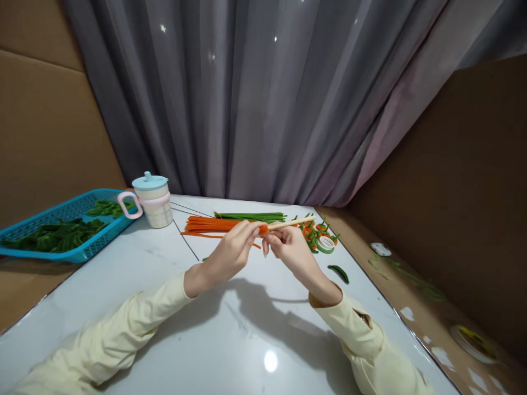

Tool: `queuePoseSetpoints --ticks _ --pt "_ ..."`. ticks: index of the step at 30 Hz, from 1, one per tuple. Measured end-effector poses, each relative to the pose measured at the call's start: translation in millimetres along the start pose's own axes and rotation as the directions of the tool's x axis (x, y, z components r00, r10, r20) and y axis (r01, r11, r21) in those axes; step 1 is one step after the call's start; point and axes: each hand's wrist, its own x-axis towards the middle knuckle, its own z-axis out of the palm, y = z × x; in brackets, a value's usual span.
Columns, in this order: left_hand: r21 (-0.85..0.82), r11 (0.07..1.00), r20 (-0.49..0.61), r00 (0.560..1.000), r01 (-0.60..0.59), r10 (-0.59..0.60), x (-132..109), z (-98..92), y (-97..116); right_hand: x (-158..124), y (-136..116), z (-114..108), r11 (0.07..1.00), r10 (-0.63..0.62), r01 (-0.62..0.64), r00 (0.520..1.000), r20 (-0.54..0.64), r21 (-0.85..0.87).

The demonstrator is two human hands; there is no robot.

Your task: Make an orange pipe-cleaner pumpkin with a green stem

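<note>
Above the middle of the white table, my left hand [231, 251] pinches a small orange coil [264, 229], apparently pipe cleaner, wound around a pale wooden stick [293, 222]. My right hand [293, 253] closes its fingers on the stick just beside the coil; the stick points up and to the right past it. Behind my left hand lies a bundle of orange pipe cleaners [208, 224], partly covered by my fingers. Farther back is a row of green pipe cleaners [249, 216]. Right of my right hand, small orange-and-green pieces [321, 226] lie in a pile.
A green-and-white tape roll [325, 244] sits against the pile, with a curved green piece [339, 274] nearer me. At left stand a lidded cup [157, 204] and a blue basket [88, 249] of green pieces. Another tape roll [472, 344] lies at far right, beyond the table edge.
</note>
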Motion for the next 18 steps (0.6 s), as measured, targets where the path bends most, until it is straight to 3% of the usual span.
queuePoseSetpoints --ticks 4,8,14,18 --pt "-0.016 1.0 0.004 1.0 0.003 -0.003 0.2 1.4 1.1 -1.9 -2.4 1.3 1.0 -0.013 0.013 1.0 -0.01 -0.021" --pt "0.023 0.999 -0.109 0.993 -0.043 0.045 -0.2 2.4 -2.3 -4.6 -7.5 4.3 1.0 0.008 -0.008 1.0 0.015 -0.024" --pt "0.19 0.966 -0.243 0.944 -0.178 0.222 0.0 1.1 -2.0 -7.3 -12.1 8.7 1.0 -0.026 0.026 0.999 0.035 -0.006" --pt "0.389 0.883 -0.256 0.891 -0.261 0.376 -2.0 1.4 -5.0 -11.0 -12.2 8.5 0.965 -0.152 0.143 0.988 -0.024 -0.222"
